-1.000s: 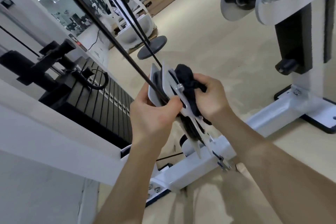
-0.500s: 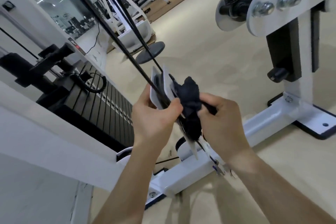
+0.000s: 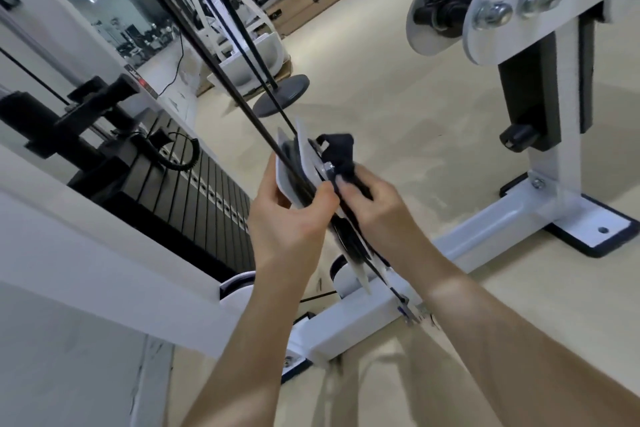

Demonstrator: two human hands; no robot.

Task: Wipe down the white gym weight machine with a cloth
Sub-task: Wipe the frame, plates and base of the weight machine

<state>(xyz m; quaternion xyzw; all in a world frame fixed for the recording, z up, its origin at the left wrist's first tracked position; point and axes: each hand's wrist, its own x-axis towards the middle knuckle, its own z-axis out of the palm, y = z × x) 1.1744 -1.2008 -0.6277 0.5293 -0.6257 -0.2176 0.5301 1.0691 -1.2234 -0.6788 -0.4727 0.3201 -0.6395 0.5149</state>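
Note:
The white gym weight machine fills the view: a white base bar (image 3: pixel 485 236) runs across the floor and a white pulley bracket (image 3: pixel 304 152) hangs on black cables (image 3: pixel 221 80) at the centre. My left hand (image 3: pixel 291 215) grips the bracket's left plate, thumb across its front edge. My right hand (image 3: pixel 377 208) holds a dark cloth (image 3: pixel 341 152) and presses it against the bracket's right plate near its bolt. The black pulley wheel (image 3: pixel 349 243) shows below my hands, partly hidden.
A black weight stack (image 3: pixel 194 198) with a coiled pin cord sits at left behind a white frame beam (image 3: pixel 104 267). A white upright (image 3: pixel 554 163) with spring and bolts stands at right. A round dark disc (image 3: pixel 280 95) lies on the beige floor beyond. More gym equipment stands far back.
My right hand has slid the cloth back up the right plate after dipping lower half a second ago. My left hand keeps its grip on the bracket. The camera view shifted slightly.

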